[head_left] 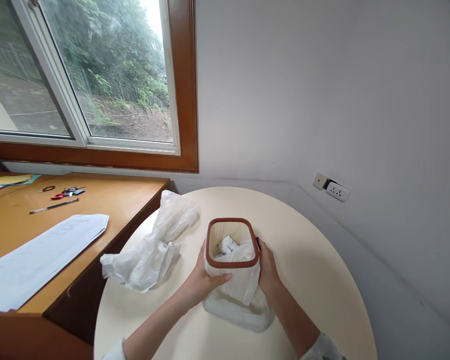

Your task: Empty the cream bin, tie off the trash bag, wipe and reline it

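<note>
A small trash bin [232, 315] with a brown rim [232, 220] stands on the round table, lined with a thin white plastic bag whose edge hangs over the outside. Crumpled white paper [228, 244] lies inside. My left hand [206, 277] is wrapped round the bin's left side below the rim, thumb across the front over the bag. On the opposite side, my right hand [268, 265] grips the bin, most of its fingers hidden behind it. Something small and dark purple [258, 243] shows by my right fingertips; I cannot tell what it is.
A crumpled white plastic bag [153, 255] lies on the round table [315, 280], left of the bin. The wooden desk [135, 192] beside it holds papers [48, 255], a pen [54, 206] and keys [69, 192]. A wall socket [338, 191] is behind, right.
</note>
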A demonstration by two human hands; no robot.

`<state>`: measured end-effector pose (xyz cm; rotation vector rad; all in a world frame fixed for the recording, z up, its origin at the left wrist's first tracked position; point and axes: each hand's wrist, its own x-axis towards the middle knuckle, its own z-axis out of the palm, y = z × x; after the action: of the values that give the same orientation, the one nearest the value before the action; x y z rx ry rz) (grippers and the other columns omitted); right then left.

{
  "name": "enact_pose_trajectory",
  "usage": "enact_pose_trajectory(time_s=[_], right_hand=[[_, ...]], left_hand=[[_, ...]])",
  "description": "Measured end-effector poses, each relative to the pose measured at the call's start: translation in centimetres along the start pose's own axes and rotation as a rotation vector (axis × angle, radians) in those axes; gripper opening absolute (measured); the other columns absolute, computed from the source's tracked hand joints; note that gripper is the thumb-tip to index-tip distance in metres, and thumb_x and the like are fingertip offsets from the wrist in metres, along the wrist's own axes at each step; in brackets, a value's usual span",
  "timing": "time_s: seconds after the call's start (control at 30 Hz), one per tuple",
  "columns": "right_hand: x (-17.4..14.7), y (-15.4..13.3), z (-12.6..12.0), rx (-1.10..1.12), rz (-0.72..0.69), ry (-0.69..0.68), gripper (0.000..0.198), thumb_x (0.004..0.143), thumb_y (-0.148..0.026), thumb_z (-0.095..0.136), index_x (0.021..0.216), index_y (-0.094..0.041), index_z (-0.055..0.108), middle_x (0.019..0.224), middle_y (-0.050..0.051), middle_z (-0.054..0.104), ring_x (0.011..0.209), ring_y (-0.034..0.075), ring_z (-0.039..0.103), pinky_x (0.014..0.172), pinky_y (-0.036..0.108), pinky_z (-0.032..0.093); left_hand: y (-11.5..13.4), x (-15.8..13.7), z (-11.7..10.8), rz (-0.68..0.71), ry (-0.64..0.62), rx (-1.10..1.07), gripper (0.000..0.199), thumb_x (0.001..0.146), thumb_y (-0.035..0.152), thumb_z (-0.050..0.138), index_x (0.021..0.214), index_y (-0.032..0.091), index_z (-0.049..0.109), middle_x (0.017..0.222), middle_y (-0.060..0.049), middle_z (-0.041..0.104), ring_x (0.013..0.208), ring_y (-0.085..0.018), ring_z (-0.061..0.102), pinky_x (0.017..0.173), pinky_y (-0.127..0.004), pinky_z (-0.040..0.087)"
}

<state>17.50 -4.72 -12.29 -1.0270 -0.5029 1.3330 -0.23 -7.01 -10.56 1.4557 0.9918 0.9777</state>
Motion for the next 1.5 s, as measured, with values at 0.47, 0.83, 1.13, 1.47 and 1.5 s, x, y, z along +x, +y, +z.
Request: enact_pose_trajectory(time_s=[0.47,0.83,1.13,1.47,1.5], right_hand=[[-0.4,-7.7,-4.8,-0.352,-0.25,0.019,0.032,0.069,-0.026,0.053,0.097,-0.017,0.064,0.059,-0.002,0.056,0.046,0.009,0.046,0.039,0.021,0.034],[-7.5,-9.3,0.2,-1.363,-0.823,-0.596,0.021,0.078,-0.029,0.059,0.095,-0.027,0.069,0.07,0.002,0.068,0.055,0.016,0.055,0.052,0.026,0.034],[-7.1,-8.9,1.4,-1.695,-0.876,-0.655,0.018,0.085,-0.021,0.049,0.073,-0.021,0.062,0.06,0.001,0.062,0.053,0.013,0.052,0.049,0.024,0.026],[-6.7,-8.5,1.2,-1.724,-0.859,-0.626,0.018,0.088,-0.024,0.046,0.079,-0.019,0.062,0.067,0.001,0.065,0.061,0.014,0.058,0.055,0.024,0.034],[-6.6,-8.4,1.1,-1.689,-0.867,-0.623,0.018,0.088,-0.024,0.046,0.08,-0.019,0.062,0.068,0.001,0.065,0.062,0.013,0.058,0.056,0.023,0.035]], left_hand=[[0.9,-0.3,-5.7,0.027,-0.118,0.276,0.11,0.065,0.039,0.072,0.141,0.038,-0.007,0.152,-0.004,-0.001,0.138,-0.03,0.005,0.105,-0.051,0.026],[1.4,1.2,-4.4,0.09,-0.225,0.172,0.121,0.059,0.036,0.077,0.141,0.029,-0.013,0.151,-0.009,0.007,0.137,-0.03,0.014,0.109,-0.045,0.02],[1.0,1.6,-3.0,0.221,-0.266,0.003,0.117,0.057,0.036,0.079,0.143,0.027,0.0,0.151,-0.009,0.004,0.136,-0.031,0.014,0.11,-0.045,0.019],[-0.4,2.1,-2.5,0.23,-0.21,0.042,0.123,0.056,0.03,0.08,0.142,0.027,-0.007,0.142,-0.012,0.029,0.131,-0.031,0.027,0.109,-0.049,0.021],[-0.5,2.1,-2.5,0.231,-0.214,0.043,0.124,0.056,0.029,0.081,0.142,0.027,-0.008,0.141,-0.012,0.031,0.131,-0.031,0.028,0.108,-0.049,0.021]])
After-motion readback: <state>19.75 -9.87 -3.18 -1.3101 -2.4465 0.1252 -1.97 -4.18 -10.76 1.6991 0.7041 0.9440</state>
